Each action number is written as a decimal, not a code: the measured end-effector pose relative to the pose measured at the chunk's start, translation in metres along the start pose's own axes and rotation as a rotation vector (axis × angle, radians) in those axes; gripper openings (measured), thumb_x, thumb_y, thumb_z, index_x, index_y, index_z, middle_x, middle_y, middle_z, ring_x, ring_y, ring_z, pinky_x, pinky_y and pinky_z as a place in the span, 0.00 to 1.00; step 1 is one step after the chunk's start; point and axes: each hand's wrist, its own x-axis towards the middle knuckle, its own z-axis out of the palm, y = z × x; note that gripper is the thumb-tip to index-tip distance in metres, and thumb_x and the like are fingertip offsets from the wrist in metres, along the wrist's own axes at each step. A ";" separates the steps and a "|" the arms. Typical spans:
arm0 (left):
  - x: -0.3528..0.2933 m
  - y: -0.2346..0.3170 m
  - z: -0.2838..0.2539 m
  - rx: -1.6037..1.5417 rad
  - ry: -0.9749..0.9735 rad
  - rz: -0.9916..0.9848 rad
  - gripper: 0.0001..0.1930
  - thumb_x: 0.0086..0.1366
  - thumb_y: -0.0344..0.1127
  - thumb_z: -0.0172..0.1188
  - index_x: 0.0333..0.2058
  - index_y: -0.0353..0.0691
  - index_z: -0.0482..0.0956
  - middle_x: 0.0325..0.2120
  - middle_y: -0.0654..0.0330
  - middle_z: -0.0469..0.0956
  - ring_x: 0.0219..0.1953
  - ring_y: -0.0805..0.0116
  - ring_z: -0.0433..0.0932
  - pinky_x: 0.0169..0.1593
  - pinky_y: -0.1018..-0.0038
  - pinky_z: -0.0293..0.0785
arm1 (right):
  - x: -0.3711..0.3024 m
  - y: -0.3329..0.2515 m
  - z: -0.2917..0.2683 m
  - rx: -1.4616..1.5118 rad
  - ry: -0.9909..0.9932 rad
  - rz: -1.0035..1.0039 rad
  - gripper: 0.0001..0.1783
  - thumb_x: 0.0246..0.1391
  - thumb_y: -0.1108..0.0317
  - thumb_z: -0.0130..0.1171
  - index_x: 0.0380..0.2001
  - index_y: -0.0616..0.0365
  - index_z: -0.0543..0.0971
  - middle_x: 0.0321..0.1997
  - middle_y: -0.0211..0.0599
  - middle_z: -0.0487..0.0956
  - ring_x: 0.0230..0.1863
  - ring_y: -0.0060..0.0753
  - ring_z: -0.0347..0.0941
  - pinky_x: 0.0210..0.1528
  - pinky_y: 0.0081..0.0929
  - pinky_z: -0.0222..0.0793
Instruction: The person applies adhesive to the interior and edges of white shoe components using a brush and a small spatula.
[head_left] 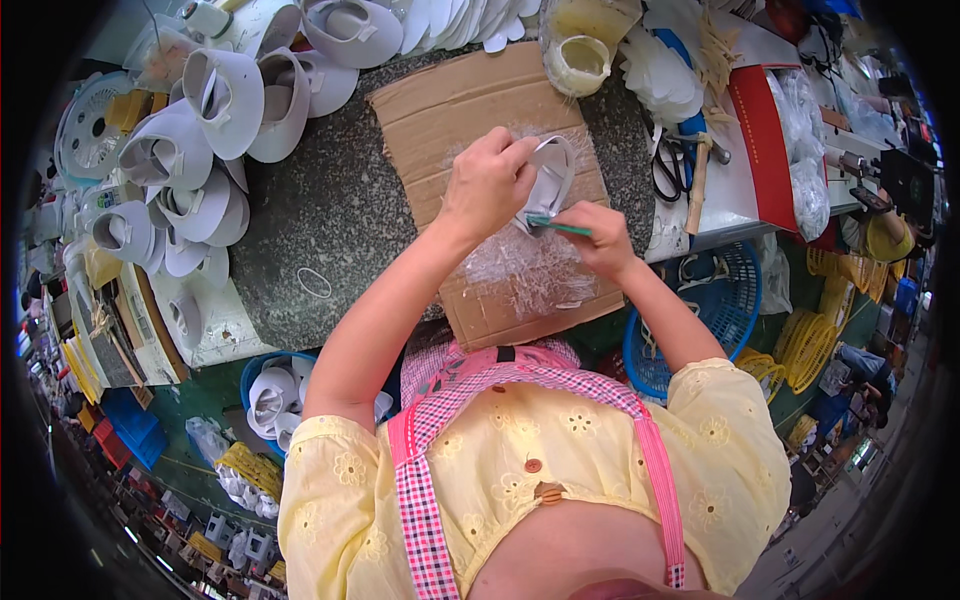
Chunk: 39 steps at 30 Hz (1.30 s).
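Head view. The left hand (pixel 487 183) was closed around the upper edge of a white shoe upper (pixel 550 180), holding it above a sheet of brown cardboard (pixel 470 100); the right hand (pixel 598 238), just below and to the right of the piece, was pinched shut on a thin green-handled tool (pixel 560 228) whose tip touched the piece's lower edge. The two hands sat close together, with the piece between them. Under them the cardboard carried a whitish crust of dried glue strands (pixel 525 270) and lay on a speckled grey stone-like worktop (pixel 330 210). To the left, similar curved white uppers (pixel 200 120) lay stacked in an overlapping pile. Beyond the cardboard stood an open pale-yellow pot (pixel 578 62); to the right lay black-handled scissors (pixel 668 170). A blue plastic basket (pixel 725 300) stood below the worktop's right edge.
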 end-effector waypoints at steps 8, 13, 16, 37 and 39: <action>-0.070 -0.033 -0.140 0.391 0.596 0.029 0.15 0.47 0.23 0.55 0.37 0.42 0.76 0.24 0.59 0.72 0.24 0.66 0.69 0.30 0.72 0.66 | -0.012 0.006 -0.031 1.060 0.532 0.639 0.06 0.47 0.74 0.52 0.31 0.60 0.70 0.29 0.34 0.74 0.29 0.25 0.71 0.25 0.21 0.66; -0.171 -0.088 -0.317 1.190 1.008 -0.233 0.18 0.46 0.22 0.55 0.38 0.45 0.76 0.26 0.61 0.73 0.29 0.62 0.69 0.35 0.69 0.65 | -0.013 0.017 0.014 1.025 0.301 0.536 0.04 0.50 0.72 0.51 0.30 0.61 0.71 0.28 0.34 0.74 0.27 0.23 0.70 0.23 0.18 0.64; -0.244 -0.119 -0.393 1.398 1.106 -0.287 0.18 0.47 0.23 0.55 0.39 0.50 0.76 0.26 0.61 0.71 0.29 0.63 0.69 0.34 0.69 0.66 | 0.009 -0.006 0.043 1.008 0.206 0.520 0.05 0.50 0.73 0.51 0.31 0.62 0.71 0.28 0.35 0.75 0.25 0.23 0.70 0.23 0.19 0.65; -0.365 -0.322 -0.392 0.160 1.851 -1.152 0.22 0.39 0.43 0.70 0.26 0.32 0.71 0.29 0.51 0.73 0.32 0.64 0.72 0.35 0.68 0.71 | 0.055 -0.105 0.125 0.727 0.078 0.498 0.06 0.48 0.72 0.54 0.30 0.64 0.73 0.25 0.33 0.74 0.23 0.20 0.69 0.23 0.16 0.65; -0.362 -0.315 -0.394 -0.252 1.944 -1.152 0.25 0.39 0.44 0.69 0.30 0.34 0.68 0.34 0.49 0.70 0.35 0.59 0.70 0.37 0.66 0.69 | 0.053 -0.105 0.124 0.715 0.111 0.502 0.06 0.48 0.72 0.54 0.29 0.64 0.73 0.25 0.33 0.74 0.24 0.20 0.69 0.23 0.16 0.64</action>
